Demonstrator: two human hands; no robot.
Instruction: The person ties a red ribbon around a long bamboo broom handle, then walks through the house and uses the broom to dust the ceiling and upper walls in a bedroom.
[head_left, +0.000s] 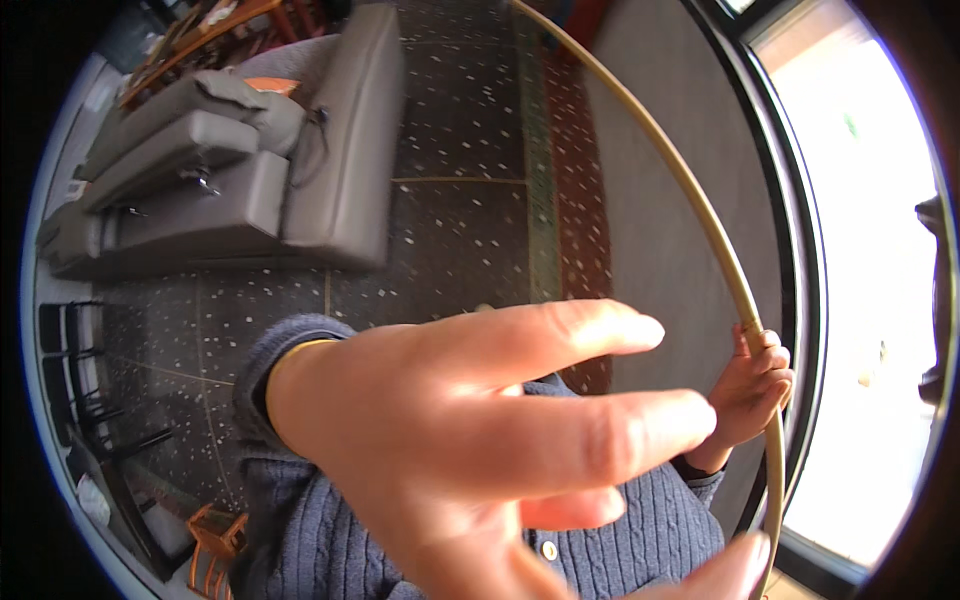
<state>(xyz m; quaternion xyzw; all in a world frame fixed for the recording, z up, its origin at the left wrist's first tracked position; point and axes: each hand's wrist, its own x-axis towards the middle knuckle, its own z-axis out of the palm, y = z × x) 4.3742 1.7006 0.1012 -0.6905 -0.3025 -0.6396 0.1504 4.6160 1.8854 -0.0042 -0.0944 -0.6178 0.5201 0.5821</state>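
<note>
A long, thin tan pole (690,190) runs from the top edge down the right side, looking bent by the lens. My right hand (752,385) has its fingers wrapped round it, beside the window frame. Both ends of the pole lie out of view, so its kind cannot be made out. Close to the camera, my left hand (450,420) stretches across the middle with its fingers spread and nothing in them. It covers part of my dark knitted cardigan (340,530) and hides some of the floor behind.
A grey sofa (345,150) with cushions stands at the upper left. Black chairs (70,345) and a small wooden stool (217,530) are at the lower left. To the right is a bright window (860,300) with a black frame. Dark speckled floor (460,120) lies between.
</note>
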